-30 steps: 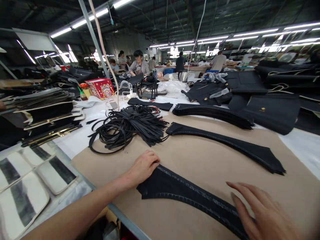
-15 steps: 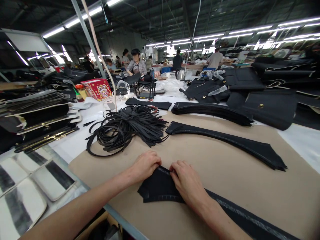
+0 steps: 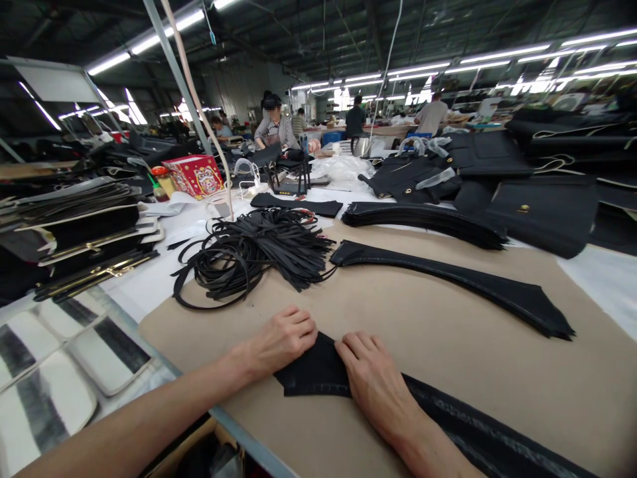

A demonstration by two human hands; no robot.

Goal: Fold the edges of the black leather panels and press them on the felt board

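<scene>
Pinching the far edge of a flared black strip with narrowly curled left hand and right hand, apparently steadying it against brown paper

Desk: white top, tan paper sheet spread over it.
Black straps: coiled heap, paper's ten o'clock.
Thick black stack: curved pieces, twelve o'clock.
Thinner black stack: one o'clock.
Near curved piece: eight o'clock toward five.
Short black strip: white top, eleven o'clock.
</scene>
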